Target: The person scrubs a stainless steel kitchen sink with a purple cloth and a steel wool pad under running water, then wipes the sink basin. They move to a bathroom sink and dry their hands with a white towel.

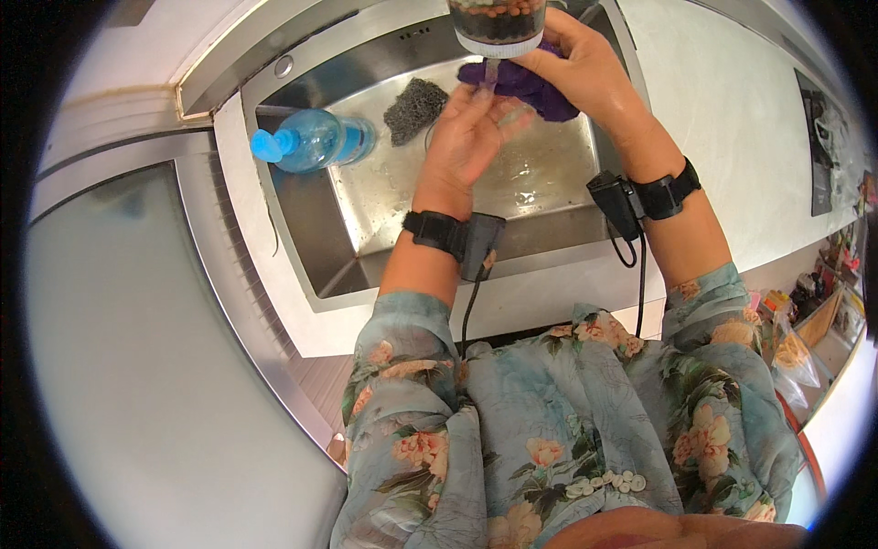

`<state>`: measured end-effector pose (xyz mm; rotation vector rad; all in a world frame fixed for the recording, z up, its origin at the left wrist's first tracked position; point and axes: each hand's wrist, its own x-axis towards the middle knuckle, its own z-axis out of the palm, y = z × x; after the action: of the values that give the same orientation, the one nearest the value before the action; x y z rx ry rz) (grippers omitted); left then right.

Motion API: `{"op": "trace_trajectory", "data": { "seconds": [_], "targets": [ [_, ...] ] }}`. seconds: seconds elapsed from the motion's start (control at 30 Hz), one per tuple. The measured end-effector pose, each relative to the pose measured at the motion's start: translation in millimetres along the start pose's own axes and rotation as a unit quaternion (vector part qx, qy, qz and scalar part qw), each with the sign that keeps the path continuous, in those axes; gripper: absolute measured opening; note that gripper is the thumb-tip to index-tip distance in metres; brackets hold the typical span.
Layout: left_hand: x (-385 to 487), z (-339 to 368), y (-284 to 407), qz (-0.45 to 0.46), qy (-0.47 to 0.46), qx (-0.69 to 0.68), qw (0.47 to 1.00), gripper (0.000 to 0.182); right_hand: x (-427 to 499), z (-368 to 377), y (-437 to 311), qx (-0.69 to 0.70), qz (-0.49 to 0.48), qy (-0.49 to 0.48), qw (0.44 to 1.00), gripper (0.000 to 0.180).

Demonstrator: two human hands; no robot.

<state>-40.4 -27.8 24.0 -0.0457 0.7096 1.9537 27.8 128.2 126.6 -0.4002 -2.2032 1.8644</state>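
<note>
A purple cloth (511, 79) is bunched in my right hand (583, 65), over the stainless steel sink. My left hand (470, 134) is beside the cloth's left end, palm turned toward it, with fingers apart. A thin stream of water (492, 72) runs down onto the left fingers from a clear tap filter (497, 27). Dark and orange beads show inside the filter, above its white ribbed base. Part of the right hand's fingers is hidden behind the filter and cloth. Whether the left fingertips touch the cloth is hard to tell.
Inside the sink (384, 213), a blue plastic bottle (309, 141) leans at the left, near a dark steel wool scourer (415, 110). White countertop (720, 137) extends right toward a black hob (816, 144). A frosted door panel (151, 357) stands at left.
</note>
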Motion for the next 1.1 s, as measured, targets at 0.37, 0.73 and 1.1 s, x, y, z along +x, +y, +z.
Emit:
{"op": "trace_trajectory", "data": {
  "seconds": [0.37,0.73,1.1],
  "targets": [
    [-30.9,-3.0,42.7,0.143,0.08,0.318,0.934,0.06,-17.2,-12.7,-39.9,0.063,0.045,0.049,0.996,0.028],
    [-59.4,14.9,20.6,0.108,0.029,0.426,0.898,0.037,-37.7,54.7,-13.5,0.189,0.025,-0.142,0.971,0.037],
    [-134.3,-43.1,70.9,0.273,0.178,0.13,0.936,0.043,45.6,83.5,153.9,-0.418,-0.025,-0.249,0.873,0.059]
  ]
}}
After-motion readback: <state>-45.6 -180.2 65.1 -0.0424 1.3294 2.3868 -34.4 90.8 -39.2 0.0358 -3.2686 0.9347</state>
